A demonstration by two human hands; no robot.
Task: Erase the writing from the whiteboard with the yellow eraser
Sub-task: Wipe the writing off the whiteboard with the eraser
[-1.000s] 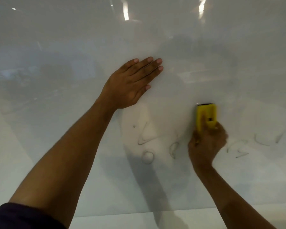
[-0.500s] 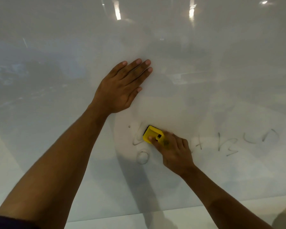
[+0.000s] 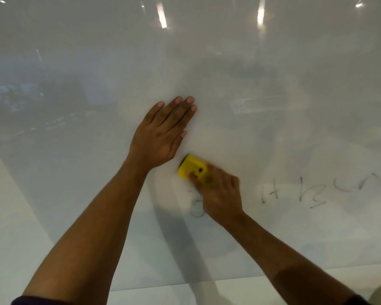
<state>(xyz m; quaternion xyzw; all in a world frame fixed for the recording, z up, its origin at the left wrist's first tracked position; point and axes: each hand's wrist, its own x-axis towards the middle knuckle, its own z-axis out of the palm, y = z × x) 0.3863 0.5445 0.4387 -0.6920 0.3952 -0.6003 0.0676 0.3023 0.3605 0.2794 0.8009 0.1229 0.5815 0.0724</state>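
White and glossy, the whiteboard [image 3: 273, 106] fills nearly everything in front of the person, its surface catching streaks of ceiling light near the top edge and a dim reflection of the room along the left side. Its bottom edge runs across low in the view, with a pale strip below it. Two bare forearms reach up from the bottom corners, each ending in a dark sleeve at the very edge of the view. The left hand [image 3: 161, 135] lies flat against the board near its middle, palm down, fingers straight and held close together, holding nothing. Just below and to the right of it, the right hand [image 3: 218, 194] is blurred; its fingers are curled over the yellow eraser [image 3: 190, 169] and press it against the board. The eraser sits just beside the heel of the left hand, close to it, though whether they touch I cannot tell. It shows a dark strip along its upper left end. Toward the right edge of the board, level with the right hand, faint grey writing [image 3: 317, 190] remains, a few loose strokes and curves. Directly under the right hand a small smudged loop [image 3: 196, 209] of marker is left, half hidden by the wrist.
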